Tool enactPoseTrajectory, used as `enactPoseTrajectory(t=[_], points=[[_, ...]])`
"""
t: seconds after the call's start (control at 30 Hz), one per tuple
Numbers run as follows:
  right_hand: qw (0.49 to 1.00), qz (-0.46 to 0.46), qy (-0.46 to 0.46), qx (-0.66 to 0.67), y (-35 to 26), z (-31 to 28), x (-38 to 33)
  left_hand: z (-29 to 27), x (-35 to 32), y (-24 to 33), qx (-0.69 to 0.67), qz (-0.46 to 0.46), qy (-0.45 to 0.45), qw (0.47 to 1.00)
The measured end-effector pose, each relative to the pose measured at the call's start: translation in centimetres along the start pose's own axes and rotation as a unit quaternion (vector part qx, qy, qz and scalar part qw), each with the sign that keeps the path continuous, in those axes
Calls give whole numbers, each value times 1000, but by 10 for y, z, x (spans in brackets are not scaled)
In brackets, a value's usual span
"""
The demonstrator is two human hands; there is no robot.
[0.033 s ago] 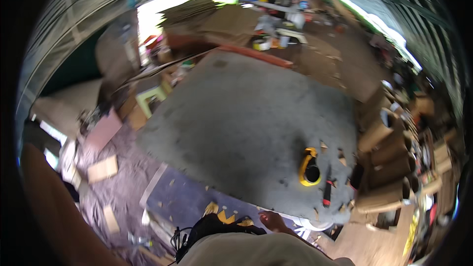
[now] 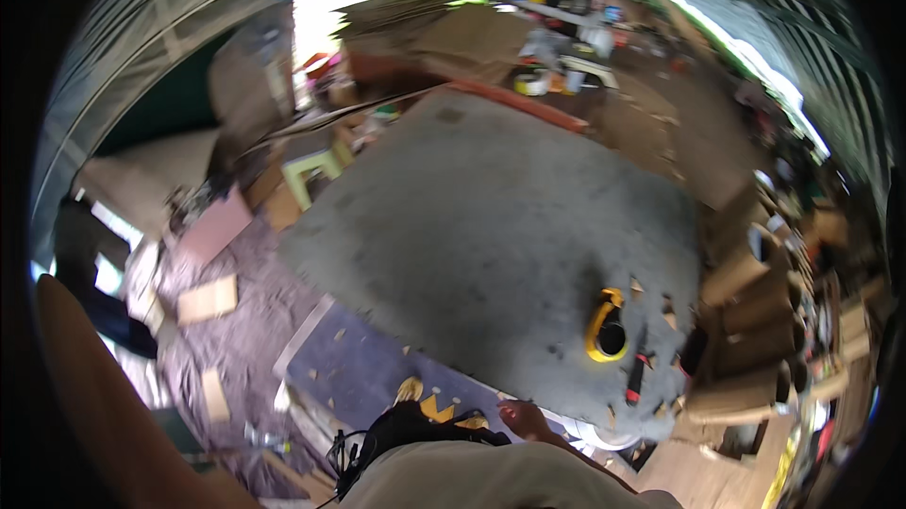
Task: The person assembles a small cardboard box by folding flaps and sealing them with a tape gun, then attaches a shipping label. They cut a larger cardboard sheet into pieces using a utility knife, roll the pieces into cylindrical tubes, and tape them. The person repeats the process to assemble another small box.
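Note:
My right hand [image 2: 522,417] hangs low in front of my body, beside the near edge of a large table with a worn grey top [image 2: 491,207]. Nothing shows in it, but its fingers are small and smeared, so their pose is unclear. My left forearm [image 2: 104,386] reaches out along the left rim, and its hand lies beyond the picture. On the table's right part lies a yellow tool with a round black centre [image 2: 606,328], perhaps a tape dispenser. Close to it rests a red and black tool [image 2: 636,380], like a utility knife. Neither hand touches them.
Cardboard scraps [image 2: 669,311] lie near the table's right corner. Brown cardboard stock [image 2: 741,353] stands along the right side. A pale green stool [image 2: 309,175] is beyond the left edge. Cardboard pieces [image 2: 208,299] lie on a crumpled purple sheet [image 2: 260,320] at left.
My view has swung a little left, so the table and tools sit further right in the picture. More of a dark shape shows at the left rim. The tools have not moved on the table.

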State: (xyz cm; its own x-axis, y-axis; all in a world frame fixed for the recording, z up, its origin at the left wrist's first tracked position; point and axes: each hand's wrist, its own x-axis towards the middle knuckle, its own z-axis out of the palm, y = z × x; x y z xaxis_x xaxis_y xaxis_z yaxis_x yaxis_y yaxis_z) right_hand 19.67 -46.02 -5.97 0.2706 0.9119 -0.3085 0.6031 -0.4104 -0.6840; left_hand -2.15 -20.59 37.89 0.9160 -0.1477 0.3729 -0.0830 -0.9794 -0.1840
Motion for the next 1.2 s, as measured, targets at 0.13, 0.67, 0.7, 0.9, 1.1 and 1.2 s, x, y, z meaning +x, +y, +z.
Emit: enactPoseTrajectory(t=[0.13,0.67,0.7,0.9,1.1,1.2], points=[[982,-170,-70,-30,-50,24,58,-42,-54,28,55,-97,-40,993],[947,-270,47,165,-306,120,329,-118,-306,-79,203,-344,-2,917],[943,-280,80,162,-318,116,351,-111,-315,-95,200,-372,0,906],[880,-343,303,-128,-431,53,499,28,-425,-212,73,-564,46,821],[814,-363,320,-320,-485,72,722,263,-484,-210,-184,-712,-46,676],[813,-305,282,-407,-473,101,792,286,-508,-201,-251,-750,-89,606]])
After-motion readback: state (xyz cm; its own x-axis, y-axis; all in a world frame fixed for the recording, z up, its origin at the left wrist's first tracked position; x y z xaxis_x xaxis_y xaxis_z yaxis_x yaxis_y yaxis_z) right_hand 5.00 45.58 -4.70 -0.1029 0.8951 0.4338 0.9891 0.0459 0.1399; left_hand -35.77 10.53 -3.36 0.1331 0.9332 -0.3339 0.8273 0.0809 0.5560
